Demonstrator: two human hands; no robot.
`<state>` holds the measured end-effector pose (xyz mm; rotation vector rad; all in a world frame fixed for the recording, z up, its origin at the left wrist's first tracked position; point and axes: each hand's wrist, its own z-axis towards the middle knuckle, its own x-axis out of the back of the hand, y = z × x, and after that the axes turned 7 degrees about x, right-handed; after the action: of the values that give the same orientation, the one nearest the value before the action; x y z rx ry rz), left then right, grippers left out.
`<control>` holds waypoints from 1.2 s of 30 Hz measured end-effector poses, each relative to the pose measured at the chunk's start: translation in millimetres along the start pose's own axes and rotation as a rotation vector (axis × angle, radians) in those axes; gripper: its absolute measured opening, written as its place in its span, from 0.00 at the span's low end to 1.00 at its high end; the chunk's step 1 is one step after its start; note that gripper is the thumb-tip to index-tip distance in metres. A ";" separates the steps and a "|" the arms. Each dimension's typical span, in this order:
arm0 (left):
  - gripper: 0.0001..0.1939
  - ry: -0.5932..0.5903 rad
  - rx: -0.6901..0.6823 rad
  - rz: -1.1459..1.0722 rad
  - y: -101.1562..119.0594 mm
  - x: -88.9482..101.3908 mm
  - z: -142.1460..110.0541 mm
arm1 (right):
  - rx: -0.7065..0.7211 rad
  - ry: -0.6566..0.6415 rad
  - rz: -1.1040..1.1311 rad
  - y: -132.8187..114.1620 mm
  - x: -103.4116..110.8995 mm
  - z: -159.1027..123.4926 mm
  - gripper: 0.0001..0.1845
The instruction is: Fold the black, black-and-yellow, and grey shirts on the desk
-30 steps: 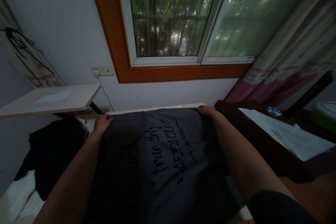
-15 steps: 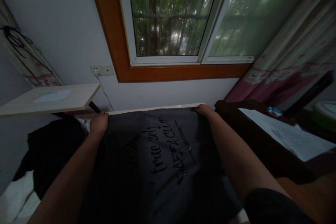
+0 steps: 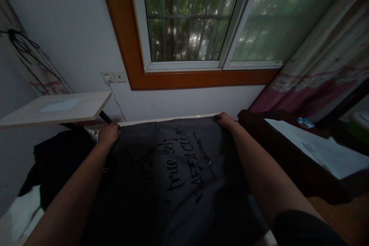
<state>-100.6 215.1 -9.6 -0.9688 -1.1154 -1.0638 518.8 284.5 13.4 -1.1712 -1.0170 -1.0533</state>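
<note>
A dark grey T-shirt [image 3: 178, 153] with black lettering lies spread in front of me, its far edge close to the wall. At its far left corner, my left hand [image 3: 108, 134] is closed on the cloth. My right hand [image 3: 226, 120] grips the far right corner, fingers curled over the edge. Between the two hands the far edge runs nearly straight, and the fabric shows some wrinkles. Its near part falls into deep shadow, so its lower edge is hard to make out.
Dark clothing [image 3: 63, 157] and white cloth [image 3: 25, 211] are heaped at the left. Above them juts a pale wooden shelf [image 3: 75, 103] carrying a paper. On the right, a sheet of paper [image 3: 314, 146] rests on dark furniture [image 3: 291, 153]. A window [image 3: 190, 23] is ahead.
The view has shifted very slightly. Both hands keep their hold on the far corners of the T-shirt, with almost no movement.
</note>
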 end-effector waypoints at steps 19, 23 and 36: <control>0.23 0.179 0.078 -0.326 25.1 -13.3 -11.9 | -0.075 0.210 -0.173 -17.8 -6.4 -18.6 0.29; 0.23 0.230 -0.060 -0.439 32.6 -10.5 -42.2 | 0.089 0.270 -0.212 -47.1 -0.5 -32.7 0.27; 0.27 0.055 -0.313 -0.362 62.2 -21.8 -157.5 | 0.771 0.033 0.145 -219.2 -82.9 -136.7 0.30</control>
<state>-10.0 80.7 -63.4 -0.9939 -1.1245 -1.5851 296.0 138.7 -38.6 -0.5769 -1.1454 -0.4766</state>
